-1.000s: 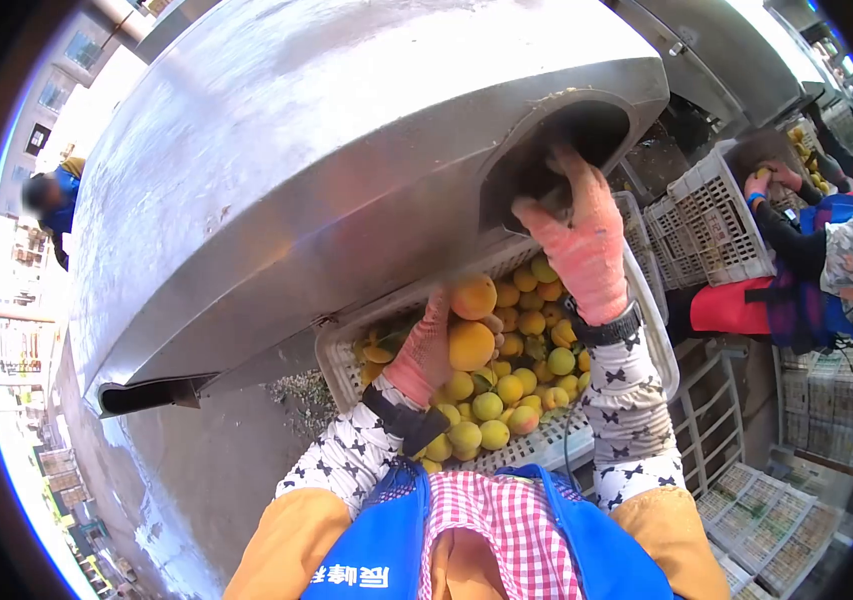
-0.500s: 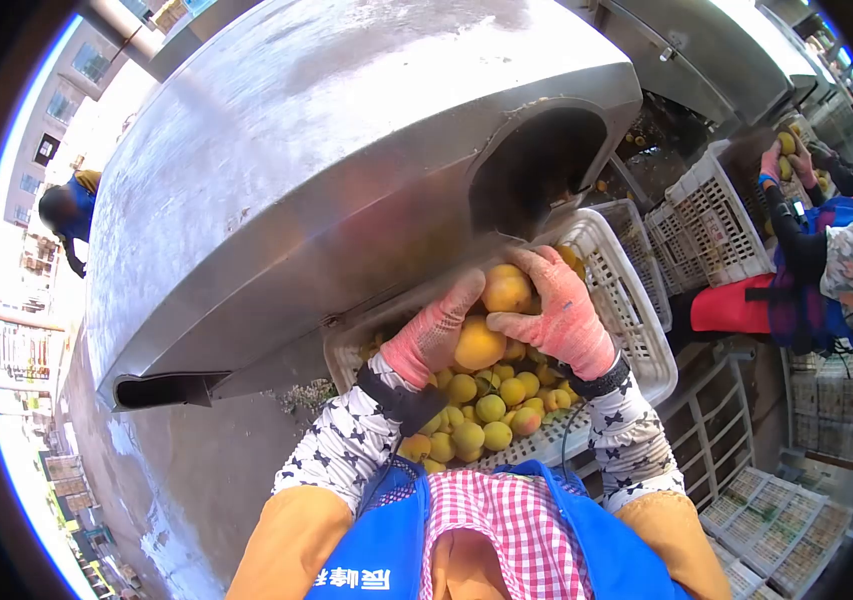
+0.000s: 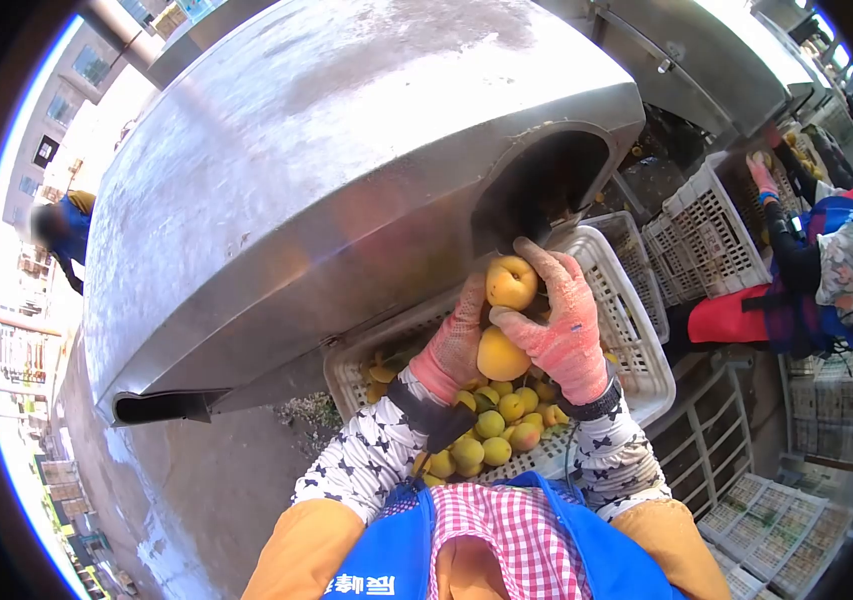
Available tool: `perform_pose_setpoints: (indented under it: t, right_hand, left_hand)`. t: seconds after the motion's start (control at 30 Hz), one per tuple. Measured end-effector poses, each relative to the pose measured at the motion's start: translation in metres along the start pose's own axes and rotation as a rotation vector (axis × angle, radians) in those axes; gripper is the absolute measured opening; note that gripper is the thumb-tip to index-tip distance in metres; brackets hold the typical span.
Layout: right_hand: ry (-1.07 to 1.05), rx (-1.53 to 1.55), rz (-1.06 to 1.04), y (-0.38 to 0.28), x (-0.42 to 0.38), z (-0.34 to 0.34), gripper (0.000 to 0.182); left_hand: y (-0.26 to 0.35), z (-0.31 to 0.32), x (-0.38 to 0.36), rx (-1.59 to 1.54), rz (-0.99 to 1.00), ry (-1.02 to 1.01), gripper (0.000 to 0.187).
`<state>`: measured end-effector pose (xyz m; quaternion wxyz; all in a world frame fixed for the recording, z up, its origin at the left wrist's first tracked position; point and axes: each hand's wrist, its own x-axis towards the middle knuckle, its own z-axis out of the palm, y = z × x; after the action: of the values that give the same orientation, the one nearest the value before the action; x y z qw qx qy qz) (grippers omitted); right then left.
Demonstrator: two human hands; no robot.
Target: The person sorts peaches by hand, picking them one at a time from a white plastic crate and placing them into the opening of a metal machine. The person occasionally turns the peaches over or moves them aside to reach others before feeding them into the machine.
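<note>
Two large yellow peaches are held close together above a white plastic crate (image 3: 638,352). The upper peach (image 3: 511,282) shows its stem dimple and sits against the fingers and thumb of my right hand (image 3: 566,325), which is closed on it. Just below the right thumb is the lower peach (image 3: 502,356), with my left hand (image 3: 454,345) curled round its left side. Pink gloves cover both hands. Beneath them, several smaller yellow-green peaches (image 3: 490,425) lie in the crate. My hands hide part of the pile.
A big metal machine housing (image 3: 346,160) with a dark round opening (image 3: 541,185) stands over the crate's far side. At right, a co-worker (image 3: 826,260) reaches into another white crate (image 3: 711,225). A metal rail frame (image 3: 711,435) and stacked crates (image 3: 781,530) are at lower right.
Both hands have come slightly lower with the two peaches, and the upper peach has turned to show its stem dimple. The co-worker's hands have separated and moved down.
</note>
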<state>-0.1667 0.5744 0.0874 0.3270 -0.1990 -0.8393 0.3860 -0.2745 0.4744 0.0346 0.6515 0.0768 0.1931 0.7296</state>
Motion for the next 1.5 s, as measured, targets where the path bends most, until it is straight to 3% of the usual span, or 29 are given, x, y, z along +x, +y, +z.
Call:
perform_pose_setpoints:
  t: [0.13,0.2,0.23,0.27,0.33,0.37,0.4,0.43,0.5,0.57,0.6,0.63,0.67,0.7,0.73,0.77,0.8,0.87,1.0,1.07,1.1,1.17,1.2,1.27,1.4,1.47,1.5]
  right_hand:
    - [0.147,-0.068,-0.027,0.027,0.019,0.019,0.061]
    - [0.220,-0.255,0.003,0.050,0.037,0.029,0.055]
    - [0.218,-0.252,0.006,0.059,0.049,0.038,0.055]
    - [0.103,-0.407,0.068,0.066,0.062,0.049,0.054]
    - [-0.030,-0.557,0.152,0.090,0.080,0.063,0.052]
    - [0.102,-0.689,-0.138,0.105,0.088,0.065,0.053]
    - [0.246,-0.808,-0.443,0.100,0.095,0.061,0.053]
    - [0.243,-0.804,-0.444,0.094,0.087,0.052,0.053]
    - [0.184,0.020,-0.008,0.033,0.058,0.016,0.057]
    - [-0.021,0.177,0.282,0.028,0.019,0.007,0.063]
    - [-0.102,0.421,0.408,0.040,-0.003,0.011,0.068]
    - [-0.163,0.502,0.443,0.035,-0.017,0.014,0.069]
    - [-0.220,0.585,0.481,0.029,-0.027,0.017,0.070]
    - [-0.209,0.584,0.486,0.026,-0.031,0.015,0.070]
    - [-0.228,0.436,0.351,0.022,-0.033,0.011,0.071]
    - [-0.248,0.288,0.215,0.022,-0.034,0.006,0.072]
    - [-0.242,0.290,0.214,0.024,-0.032,0.004,0.072]
    - [-0.161,0.070,0.013,0.027,-0.031,0.004,0.078]
    - [-0.092,0.129,0.119,0.024,-0.035,-0.001,0.078]
    - [-0.118,0.109,0.089,0.021,-0.029,-0.007,0.077]
    - [-0.100,0.148,0.090,0.019,-0.025,-0.010,0.075]
    - [-0.155,0.066,-0.024,0.025,-0.018,-0.013,0.072]
    - [-0.163,0.064,-0.023,0.025,-0.015,-0.012,0.072]
    - [-0.168,0.032,0.056,0.021,-0.008,-0.012,0.070]
    - [0.252,-0.379,-0.107,0.068,0.031,0.027,0.070]
    - [0.264,-0.442,-0.061,0.083,0.043,0.046,0.071]
    - [0.268,-0.499,-0.018,0.088,0.051,0.056,0.072]
  left_hand:
    - [0.000,-0.007,0.009,0.209,0.118,0.187,0.072]
    - [0.004,-0.021,0.004,0.154,-0.011,0.156,0.076]
    - [-0.003,-0.014,0.002,0.113,0.051,0.296,0.084]
    - [-0.002,-0.019,0.000,0.113,0.051,0.302,0.084]
    - [-0.007,-0.038,-0.007,-0.078,0.123,0.316,0.062]
    - [-0.016,-0.053,-0.009,-0.083,0.115,0.330,0.062]
    - [-0.020,-0.065,-0.006,0.313,0.251,0.351,0.060]
    - [-0.024,-0.078,-0.005,0.710,0.386,0.362,0.059]
    - [-0.019,-0.058,-0.012,0.879,0.421,0.338,0.053]
    - [-0.015,-0.046,-0.018,1.041,0.452,0.311,0.048]
    - [-0.012,-0.045,-0.020,1.069,0.455,0.293,0.044]
    - [-0.010,-0.044,-0.021,1.098,0.456,0.271,0.040]
    - [-0.012,-0.040,-0.020,1.097,0.451,0.265,0.040]
    - [-0.015,-0.035,-0.017,0.732,0.438,0.267,0.033]
    - [-0.017,-0.030,-0.014,0.370,0.413,0.263,0.029]
    - [-0.007,-0.008,-0.015,-0.031,0.205,0.164,0.037]
    - [-0.009,-0.004,-0.013,-0.026,0.203,0.162,0.037]
    - [-0.016,0.000,-0.014,-0.055,0.201,0.229,0.038]
    - [-0.016,-0.023,-0.018,0.079,0.122,0.195,0.038]
    - [-0.021,-0.040,-0.010,0.629,0.285,0.256,0.037]
    - [-0.016,-0.038,-0.009,0.625,0.292,0.258,0.037]
    - [-0.001,-0.024,-0.007,-0.138,0.051,-0.133,0.038]
    - [0.002,-0.018,-0.006,-0.144,0.055,-0.131,0.038]
    - [0.005,-0.010,0.000,-0.007,0.073,0.014,0.039]
    - [-0.011,-0.035,0.004,0.026,0.089,0.058,0.038]
    - [-0.020,-0.059,-0.009,0.160,0.000,0.341,0.038]
    - [-0.023,-0.078,-0.011,0.151,-0.006,0.351,0.038]
